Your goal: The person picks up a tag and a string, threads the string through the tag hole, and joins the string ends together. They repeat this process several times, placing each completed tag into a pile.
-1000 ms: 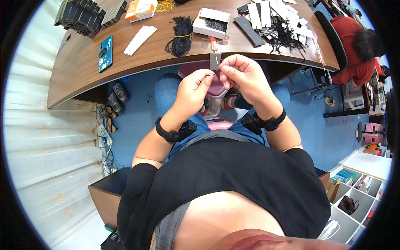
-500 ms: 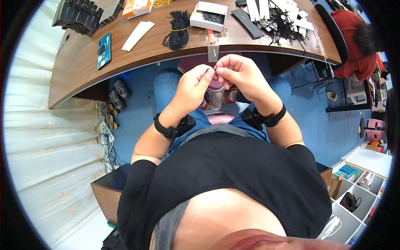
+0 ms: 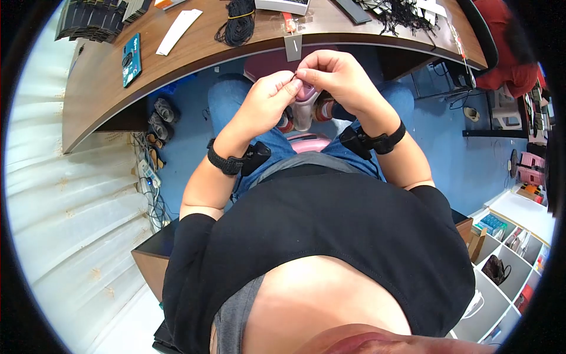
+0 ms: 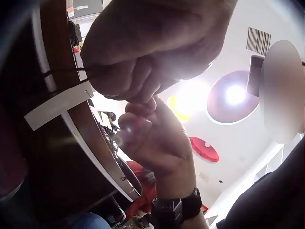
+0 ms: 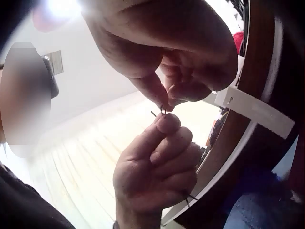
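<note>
Between the fingertips of both hands, in front of the table's near edge, is a thin black cord (image 5: pixel 163 109), which shows a small loop in the right wrist view. My left hand (image 3: pixel 266 101) pinches it between thumb and forefinger, other fingers curled in. A cord end (image 5: pixel 191 197) sticks out below that hand. My right hand (image 3: pixel 339 79) pinches the cord from the other side, its thumb and index tip meeting the left fingertips. Just beyond the fingers, a grey card (image 3: pixel 293 48) with a short pale mark hangs at the table edge, under a taped red piece (image 3: pixel 289 22).
On the wooden table (image 3: pixel 106 88) lie a tied black cord bundle (image 3: pixel 238 23), a white box (image 3: pixel 283 6), white strips (image 3: pixel 179 32), a blue phone-like object (image 3: pixel 132 61) and stacked black cards (image 3: pixel 91 20). A tangle of black cords (image 3: pixel 401 20) lies right. Another person in red (image 3: pixel 513 71) sits beyond.
The head view has shifted, so the table sits higher in the picture. Both hands have kept pinching the cord with fingertips together, and the hanging card now appears farther from them.
</note>
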Action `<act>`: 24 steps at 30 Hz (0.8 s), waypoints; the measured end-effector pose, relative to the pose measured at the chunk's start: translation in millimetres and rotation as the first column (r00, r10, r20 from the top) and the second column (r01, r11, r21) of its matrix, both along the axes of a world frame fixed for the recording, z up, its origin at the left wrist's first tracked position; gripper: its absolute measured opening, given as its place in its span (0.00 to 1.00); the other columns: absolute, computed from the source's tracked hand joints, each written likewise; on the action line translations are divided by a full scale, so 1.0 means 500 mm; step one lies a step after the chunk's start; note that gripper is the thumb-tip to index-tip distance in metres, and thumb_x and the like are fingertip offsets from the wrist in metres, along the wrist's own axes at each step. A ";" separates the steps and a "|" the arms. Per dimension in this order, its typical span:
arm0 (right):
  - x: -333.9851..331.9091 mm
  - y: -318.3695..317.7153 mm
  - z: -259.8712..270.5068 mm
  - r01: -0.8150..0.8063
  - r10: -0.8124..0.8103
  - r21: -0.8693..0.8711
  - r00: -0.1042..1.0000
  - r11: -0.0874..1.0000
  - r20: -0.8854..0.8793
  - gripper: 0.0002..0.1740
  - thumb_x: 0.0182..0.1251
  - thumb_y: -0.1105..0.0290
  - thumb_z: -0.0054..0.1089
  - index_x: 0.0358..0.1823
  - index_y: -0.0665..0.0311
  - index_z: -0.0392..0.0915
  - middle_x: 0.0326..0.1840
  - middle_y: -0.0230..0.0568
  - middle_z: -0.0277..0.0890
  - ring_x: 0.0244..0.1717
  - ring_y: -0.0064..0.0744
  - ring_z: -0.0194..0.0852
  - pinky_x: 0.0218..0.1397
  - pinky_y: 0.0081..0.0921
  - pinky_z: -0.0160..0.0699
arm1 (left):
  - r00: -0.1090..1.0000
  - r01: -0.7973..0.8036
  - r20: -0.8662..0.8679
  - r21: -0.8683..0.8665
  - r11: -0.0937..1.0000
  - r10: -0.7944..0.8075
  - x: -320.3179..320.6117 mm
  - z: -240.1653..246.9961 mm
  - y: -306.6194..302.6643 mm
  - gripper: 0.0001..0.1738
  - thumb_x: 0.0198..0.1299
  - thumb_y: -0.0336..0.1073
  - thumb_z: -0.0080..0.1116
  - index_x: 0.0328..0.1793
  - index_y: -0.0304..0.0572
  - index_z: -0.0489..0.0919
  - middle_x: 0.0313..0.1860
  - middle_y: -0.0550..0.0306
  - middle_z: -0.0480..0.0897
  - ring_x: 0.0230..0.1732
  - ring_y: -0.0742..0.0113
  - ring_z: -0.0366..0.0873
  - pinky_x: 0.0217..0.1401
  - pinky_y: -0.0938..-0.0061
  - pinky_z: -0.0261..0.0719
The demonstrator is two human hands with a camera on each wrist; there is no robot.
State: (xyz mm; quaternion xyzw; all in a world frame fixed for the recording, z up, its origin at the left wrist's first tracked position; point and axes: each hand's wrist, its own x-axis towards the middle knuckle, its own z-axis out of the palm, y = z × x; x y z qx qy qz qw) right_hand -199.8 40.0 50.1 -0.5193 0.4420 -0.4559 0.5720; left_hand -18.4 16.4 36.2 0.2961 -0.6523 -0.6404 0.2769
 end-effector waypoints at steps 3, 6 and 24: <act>-0.009 -0.003 -0.001 -0.031 0.030 0.083 0.999 0.996 0.014 0.07 0.63 0.71 0.59 0.37 0.69 0.80 0.30 0.31 0.79 0.30 0.15 0.72 0.35 0.14 0.71 | 0.999 0.023 -0.049 0.157 0.987 -0.016 0.005 -0.002 -0.006 0.12 0.64 0.35 0.46 0.29 0.38 0.74 0.21 0.68 0.70 0.23 0.82 0.61 0.25 0.84 0.59; -0.017 -0.007 -0.003 -0.029 0.029 -0.014 1.000 0.999 0.011 0.08 0.64 0.73 0.57 0.41 0.68 0.81 0.32 0.32 0.80 0.34 0.20 0.76 0.39 0.17 0.75 | 0.987 0.087 -0.160 0.359 0.929 -0.030 0.011 -0.007 -0.012 0.11 0.62 0.33 0.46 0.26 0.41 0.72 0.17 0.70 0.66 0.19 0.84 0.55 0.20 0.84 0.51; -0.003 0.004 0.024 -0.164 0.059 -0.367 0.958 0.916 -0.281 0.06 0.60 0.74 0.60 0.36 0.69 0.78 0.30 0.37 0.77 0.32 0.25 0.75 0.36 0.20 0.73 | 0.948 0.292 -0.270 0.528 0.798 -0.168 0.026 0.007 -0.014 0.14 0.62 0.37 0.47 0.23 0.43 0.69 0.14 0.71 0.61 0.14 0.83 0.49 0.16 0.85 0.44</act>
